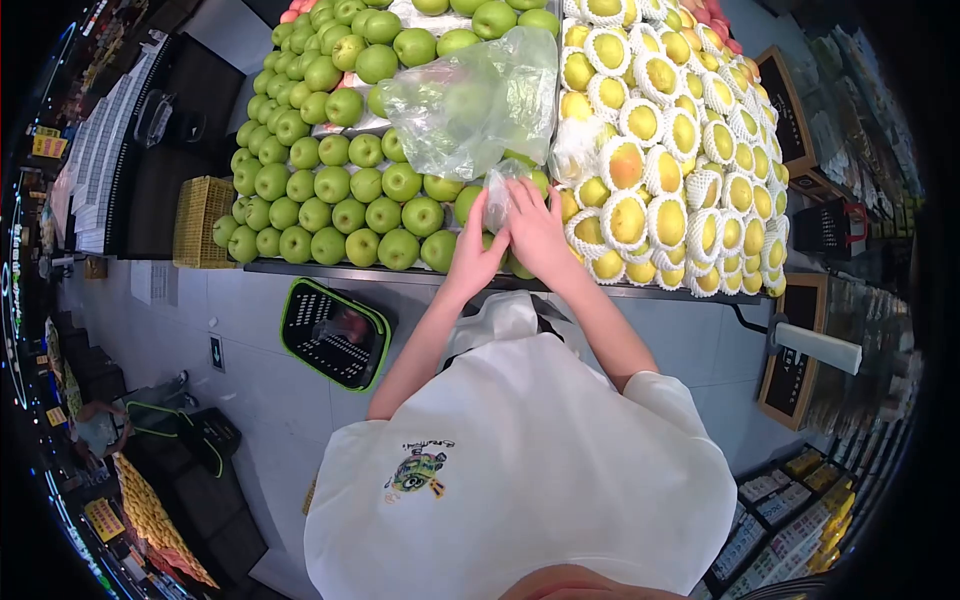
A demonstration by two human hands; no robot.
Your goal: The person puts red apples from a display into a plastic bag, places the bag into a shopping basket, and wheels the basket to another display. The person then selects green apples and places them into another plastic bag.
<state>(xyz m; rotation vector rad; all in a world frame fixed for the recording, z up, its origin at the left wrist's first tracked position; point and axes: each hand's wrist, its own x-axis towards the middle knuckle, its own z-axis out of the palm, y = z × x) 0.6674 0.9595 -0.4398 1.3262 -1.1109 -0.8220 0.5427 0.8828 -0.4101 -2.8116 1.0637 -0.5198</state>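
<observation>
A clear plastic bag (465,100) lies spread over the green apples (400,182), its gathered end pointing toward me. At that bunched end, my left hand (474,258) pinches the plastic from the left side. My right hand (537,228) lies against it from the right, fingers bent over the film and close to the left fingertips. Apples show faintly through the bag; whether any are inside it I cannot tell. Some of the gathered plastic is hidden under my right fingers.
Yellow fruit (640,122) in white foam nets is piled to the right. On the floor stands a black basket (336,333) with a green rim, holding a bagged reddish item. A wicker basket (203,222) stands left of the display. Another person (100,430) is at lower left.
</observation>
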